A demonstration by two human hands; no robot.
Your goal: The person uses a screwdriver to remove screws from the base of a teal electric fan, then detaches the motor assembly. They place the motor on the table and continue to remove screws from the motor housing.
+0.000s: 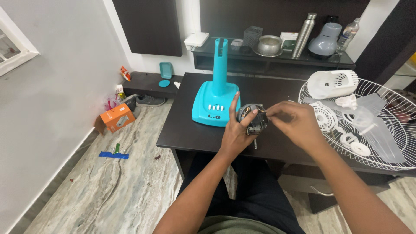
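Observation:
My left hand (236, 130) grips a small grey fan motor (252, 118) above the dark table (186, 134), its index finger pointing up beside the motor. My right hand (294, 123) pinches a thin wire or small part at the motor's upper right side. Just behind the hands stands a turquoise fan base with an upright column (216, 97) and a row of white buttons.
A white wire fan guard (390, 130) lies at the table's right with clear blades and white plastic parts (331, 83) on it. A back shelf holds a steel bottle (303, 35), a pot and a grey jug. An orange box (117, 119) and shoe lie on the marble floor.

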